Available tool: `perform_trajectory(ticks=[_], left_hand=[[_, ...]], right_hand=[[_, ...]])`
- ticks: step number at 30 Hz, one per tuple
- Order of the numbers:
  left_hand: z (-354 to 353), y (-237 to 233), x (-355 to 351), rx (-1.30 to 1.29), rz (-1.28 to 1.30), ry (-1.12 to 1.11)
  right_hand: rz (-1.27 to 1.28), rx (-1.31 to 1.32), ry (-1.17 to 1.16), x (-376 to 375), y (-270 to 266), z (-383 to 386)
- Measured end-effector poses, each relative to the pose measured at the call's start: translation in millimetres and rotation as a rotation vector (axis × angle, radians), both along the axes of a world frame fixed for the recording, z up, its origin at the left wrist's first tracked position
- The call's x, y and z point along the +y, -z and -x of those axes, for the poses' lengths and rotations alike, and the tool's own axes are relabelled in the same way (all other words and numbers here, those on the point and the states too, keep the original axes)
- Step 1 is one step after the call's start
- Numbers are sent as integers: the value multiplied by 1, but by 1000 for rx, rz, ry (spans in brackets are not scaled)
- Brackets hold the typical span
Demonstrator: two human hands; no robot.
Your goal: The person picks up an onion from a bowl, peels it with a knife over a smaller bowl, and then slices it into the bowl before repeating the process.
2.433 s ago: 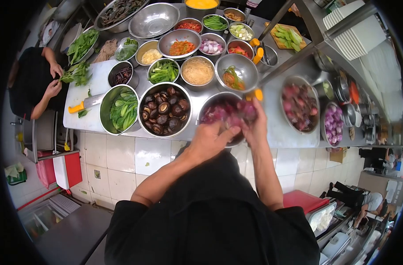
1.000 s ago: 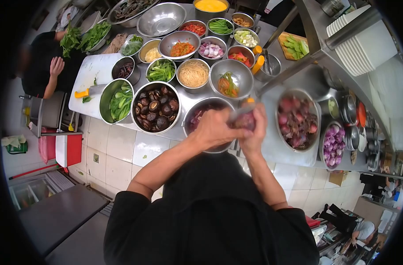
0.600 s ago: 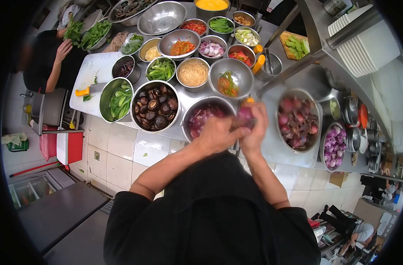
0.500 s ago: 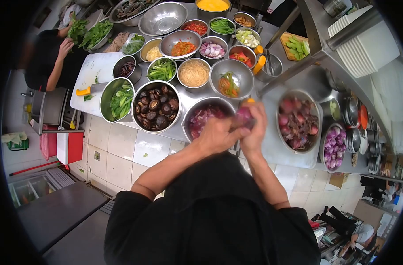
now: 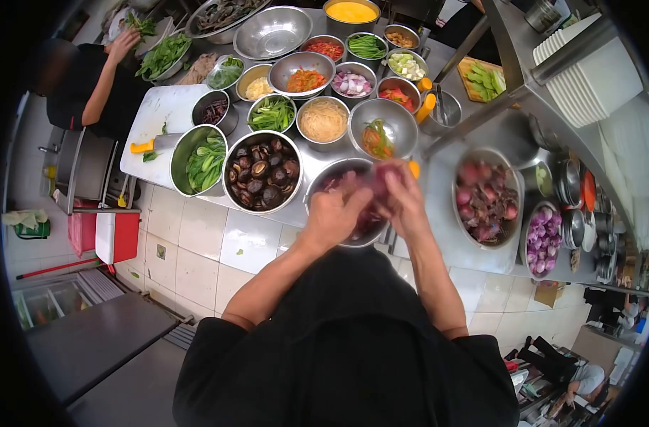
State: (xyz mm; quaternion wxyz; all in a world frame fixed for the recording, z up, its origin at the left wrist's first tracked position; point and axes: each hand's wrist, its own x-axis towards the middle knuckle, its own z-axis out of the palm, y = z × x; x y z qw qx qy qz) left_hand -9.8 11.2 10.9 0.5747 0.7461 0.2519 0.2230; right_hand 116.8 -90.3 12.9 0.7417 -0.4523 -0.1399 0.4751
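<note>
Both hands are over a steel pot (image 5: 324,231) of cut red onion at the front edge of the counter. My right hand (image 5: 410,206) is closed around a blurred red onion (image 5: 390,176). My left hand (image 5: 337,213) is just left of it, over the pot; its fingers are smeared by motion, and whether they hold anything is unclear. A large bowl of unpeeled red onions (image 5: 484,203) stands to the right. Beyond it, an oval bowl holds peeled purple onions (image 5: 544,240).
Dark mushrooms (image 5: 262,173) fill a pot on the left, beside leafy greens (image 5: 206,164). A yellow-handled knife (image 5: 143,147) lies on a white board (image 5: 136,128). Several ingredient bowls line the back, with a steel post (image 5: 456,124) at right. A co-worker (image 5: 100,82) handles greens.
My left hand has moved slightly away from the onion, and my right hand has lifted a little. The counter has shifted slightly right in view. The co-worker's hands have moved up.
</note>
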Motion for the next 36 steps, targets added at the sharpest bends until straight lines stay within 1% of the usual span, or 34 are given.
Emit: perform_trajectory(ticks=[2, 3, 5, 6, 8, 11, 12, 15, 16, 19, 22, 25, 26, 28, 31, 33, 36], left_hand=[[1, -3, -7, -42, -93, 42], [2, -6, -9, 1, -52, 76], [5, 2, -13, -40, -102, 92], [7, 2, -13, -7, -122, 96], [15, 2, -7, 60, -163, 102], [19, -7, 8, 281, -121, 82], [18, 2, 11, 268, -204, 47], [18, 12, 25, 500, -291, 85], [18, 4, 25, 432, -289, 61], [16, 12, 29, 505, -358, 68], [15, 26, 32, 478, -418, 73], [14, 42, 33, 308, -379, 38], [15, 43, 35, 282, -207, 76], [14, 30, 40, 226, 134, 152], [15, 8, 44, 244, 553, 188], [17, 12, 48, 191, 671, 250], [18, 16, 52, 146, 875, 335]], right_hand=[[-16, 30, 45, 2, 5, -1], [-23, 46, 68, 3, 6, -1], [-47, 77, 98, 5, 7, -4], [-59, 94, 116, 5, 7, -6], [-92, 114, 127, 2, 13, -12], [-137, 224, 86, -4, 14, -18], [-121, 251, 106, -3, 17, -17], [-177, 264, 85, -6, 13, -16], [-197, 260, 68, -6, 14, -16], [-226, 252, 22, -6, 15, -16], [-177, 255, 16, -5, 8, -15], [-113, 264, 56, -4, 2, -12], [-105, 270, 68, -4, 2, -13], [-95, 265, 83, -6, 3, -14], [-67, 216, 85, -10, 5, -14], [-24, 162, 77, -13, 4, -12], [193, -160, -79, -12, -2, -7]])
